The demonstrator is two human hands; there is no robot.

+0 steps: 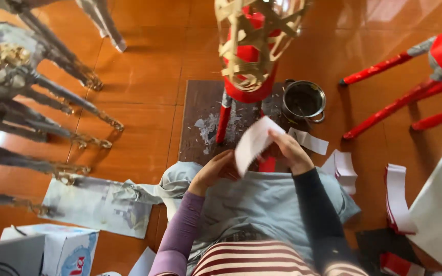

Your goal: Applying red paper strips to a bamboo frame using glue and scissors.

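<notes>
My left hand (pixel 215 169) and my right hand (pixel 288 151) both hold a white sheet of paper (pixel 252 142) above my lap, one at each side of it. Just beyond the paper stands a red figure on thin red legs (pixel 224 120). Its upper part is a frame of woven tan strips (pixel 254 41) over a red body (pixel 249 89). It stands on a dark board (pixel 198 122) smeared with white paste. A grey cloth (pixel 262 199) lies over my knees under both hands.
A metal pot (pixel 304 100) with dark contents sits on the board's right edge. White paper strips (pixel 309 140) and stacks (pixel 396 197) lie right of me on the orange tiled floor. Grey paper-covered leg figures (pixel 52 92) stand at left, red ones (pixel 410 87) at right. A box (pixel 70 248) sits lower left.
</notes>
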